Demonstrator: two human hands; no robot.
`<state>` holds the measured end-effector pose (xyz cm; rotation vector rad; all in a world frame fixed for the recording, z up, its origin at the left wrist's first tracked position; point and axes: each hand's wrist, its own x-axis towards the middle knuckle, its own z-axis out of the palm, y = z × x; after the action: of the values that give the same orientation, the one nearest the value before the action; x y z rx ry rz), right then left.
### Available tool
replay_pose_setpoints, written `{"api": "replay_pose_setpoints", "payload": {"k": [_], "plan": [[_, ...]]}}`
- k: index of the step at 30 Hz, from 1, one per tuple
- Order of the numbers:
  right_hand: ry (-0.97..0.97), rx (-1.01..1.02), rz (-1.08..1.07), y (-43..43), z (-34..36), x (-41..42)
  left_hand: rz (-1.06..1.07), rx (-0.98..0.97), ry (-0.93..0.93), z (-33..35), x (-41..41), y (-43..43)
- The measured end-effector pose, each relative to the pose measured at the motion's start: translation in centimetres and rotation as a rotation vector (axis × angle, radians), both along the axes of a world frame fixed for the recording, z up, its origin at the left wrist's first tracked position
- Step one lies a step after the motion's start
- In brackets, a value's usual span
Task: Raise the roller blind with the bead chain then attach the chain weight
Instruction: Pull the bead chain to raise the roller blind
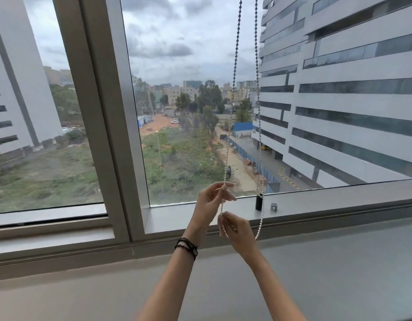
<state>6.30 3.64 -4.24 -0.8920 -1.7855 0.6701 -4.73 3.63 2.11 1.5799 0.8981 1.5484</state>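
Two bare forearms reach up from the bottom edge, a dark bracelet (186,247) wrapped on the left wrist. The right hand (237,230) sits lower, its grip pinching the near strand of the bead chain (234,72). The left hand (212,201) is just above, thumb and forefinger pinched on that same strand. The chain's other strand drops past a small black chain weight (259,202) standing upright on the window sill (339,200), with a little grey clip (274,206) just beside it. Beyond the glass: grass, trees, pale striped buildings. No readable writing anywhere.
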Motion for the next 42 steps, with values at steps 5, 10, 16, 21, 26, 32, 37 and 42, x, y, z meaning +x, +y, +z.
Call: {"api": "replay_pose_setpoints", "payload": {"k": [5, 10, 16, 21, 26, 32, 37, 42], "plan": [[-0.087, 0.09, -0.058, 0.0, -0.2, 0.7, -0.032, 0.084, 0.032, 0.4, 0.3, 0.6], [-0.205, 0.088, -0.115, -0.3, 0.1, 1.5, -0.04, 0.113, 0.081, -0.3, 0.2, 1.3], [-0.283, 0.01, -0.149, -1.6, -0.3, 2.2, -0.049, 0.126, 0.121, -1.8, 0.7, 1.0], [-0.349, -0.043, -0.171, -2.5, -1.9, 3.1, -0.042, 0.066, 0.174, -4.0, 1.1, 0.3], [-0.402, 0.074, -0.202, -3.0, -3.0, 3.6, -0.065, 0.053, 0.174, -5.0, 1.3, 0.1], [-0.268, 0.26, -0.25, -3.7, -3.8, 4.0, -0.205, 0.057, 0.042, -5.0, 1.6, 0.3], [0.032, 0.351, -0.37, -3.4, -4.0, 5.2, -0.264, 0.044, 0.033, -5.9, 2.1, 0.9], [0.186, 0.284, -0.413, -1.5, -3.9, 7.0, -0.269, -0.03, 0.07, -7.1, 3.1, 1.9]]}}
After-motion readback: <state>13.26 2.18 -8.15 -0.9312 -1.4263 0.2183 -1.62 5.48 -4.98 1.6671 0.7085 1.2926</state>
